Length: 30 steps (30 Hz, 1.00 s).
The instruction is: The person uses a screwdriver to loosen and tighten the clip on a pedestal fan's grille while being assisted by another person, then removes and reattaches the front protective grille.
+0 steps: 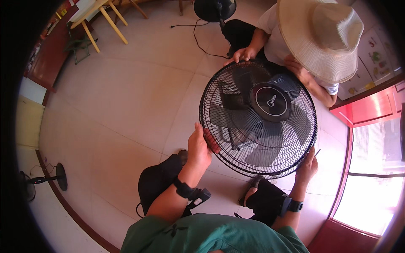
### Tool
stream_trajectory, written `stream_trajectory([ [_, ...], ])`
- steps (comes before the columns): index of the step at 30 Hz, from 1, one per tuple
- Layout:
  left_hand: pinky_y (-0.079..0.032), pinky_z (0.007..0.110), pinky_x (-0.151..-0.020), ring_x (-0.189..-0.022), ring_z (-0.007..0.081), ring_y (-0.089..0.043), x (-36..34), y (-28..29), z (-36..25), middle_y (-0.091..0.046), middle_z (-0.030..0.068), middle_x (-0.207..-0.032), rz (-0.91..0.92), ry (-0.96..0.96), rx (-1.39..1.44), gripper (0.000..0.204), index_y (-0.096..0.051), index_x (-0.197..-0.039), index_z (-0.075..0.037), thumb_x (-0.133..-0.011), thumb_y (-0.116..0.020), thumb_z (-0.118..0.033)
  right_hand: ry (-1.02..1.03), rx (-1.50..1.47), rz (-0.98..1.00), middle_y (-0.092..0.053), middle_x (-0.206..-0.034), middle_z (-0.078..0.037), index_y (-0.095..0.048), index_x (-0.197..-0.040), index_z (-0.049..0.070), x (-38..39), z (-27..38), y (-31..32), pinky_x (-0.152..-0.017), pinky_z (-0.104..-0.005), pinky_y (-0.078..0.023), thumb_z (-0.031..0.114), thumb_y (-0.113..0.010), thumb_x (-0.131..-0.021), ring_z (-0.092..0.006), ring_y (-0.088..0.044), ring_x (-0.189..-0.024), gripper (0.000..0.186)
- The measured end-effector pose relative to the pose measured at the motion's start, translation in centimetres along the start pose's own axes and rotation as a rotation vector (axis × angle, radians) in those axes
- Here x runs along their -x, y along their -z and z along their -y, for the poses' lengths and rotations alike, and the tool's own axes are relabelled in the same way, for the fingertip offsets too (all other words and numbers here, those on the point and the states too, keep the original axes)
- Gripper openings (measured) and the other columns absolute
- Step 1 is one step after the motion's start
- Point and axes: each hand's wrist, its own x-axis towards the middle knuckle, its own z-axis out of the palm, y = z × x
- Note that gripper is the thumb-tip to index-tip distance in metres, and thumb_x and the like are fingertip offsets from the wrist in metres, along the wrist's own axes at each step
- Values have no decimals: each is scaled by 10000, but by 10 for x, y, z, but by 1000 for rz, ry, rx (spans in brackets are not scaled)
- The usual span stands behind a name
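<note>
A large black fan head point(257, 126) with a round wire grille and dark blades is held up in front of me. My left hand point(200, 147) grips its left rim, the thumb up along the edge and the fingers behind the grille. At the lower right rim my right hand point(307, 168) closes round the edge, with a thin dark stick-like piece point(317, 152) poking out beside it. Across from me, a co-worker's hand point(244, 55) rests on the far rim. The back of the fan is hidden.
The co-worker in a wide-brimmed hat point(333, 29) crouches at the far right. Behind stands a black round-based object point(215, 9) with a cable point(196, 36) on the tiled floor. A wooden stool point(101, 21) is far left, a small fan point(61, 176) nearer left, red cabinet point(371, 109) right.
</note>
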Motion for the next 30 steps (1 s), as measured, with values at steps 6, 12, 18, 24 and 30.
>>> stream_trajectory([
  [6, -322, 220, -358, -425, 70, -415, 5, -20, 2, -475, -34, -579, -199, -140, -74, 412, -500, -793, -116, -998, -410, -462, 90, -57, 6, -437, -482, 24, -469, -565, 51, 1, -18, 7, -398, -252, -258, 344, -575, -960, -52, -357, -435, 503],
  [12, -322, 202, -315, -410, 53, -454, 20, -2, -15, -522, -41, -617, -230, -355, -52, 402, -541, -827, -104, -993, -429, -453, 89, -96, 164, -461, -516, 6, -482, -599, 32, 24, -18, 8, -414, -264, -292, 308, -569, -963, -62, -372, -458, 465],
  [18, -271, 214, -305, -361, 69, -361, 65, 26, -33, -413, -61, -546, -264, -362, -33, 422, -461, -746, -162, -950, -458, -531, -114, -294, 506, -385, -427, 13, -464, -594, 72, 43, 2, 32, -297, -230, -207, 504, -466, -960, -68, -299, -307, 566],
  [24, -200, 219, -329, -351, 67, -230, 122, 48, -57, -282, -61, -492, -132, -456, 90, 464, -393, -705, -164, -931, -462, -563, -13, -497, 856, -372, -417, -4, -535, -733, -18, 55, -10, 46, -278, -242, -221, 580, -387, -960, -85, -294, -291, 657],
  [30, -210, 242, -317, -336, 104, -251, 169, 49, -68, -314, -23, -472, 78, -586, 56, 539, -393, -662, -135, -939, -390, -598, -120, -757, 935, -400, -514, 5, -554, -875, -11, 64, -16, 55, -293, -244, -243, 587, -443, -932, -81, -313, -349, 610],
])
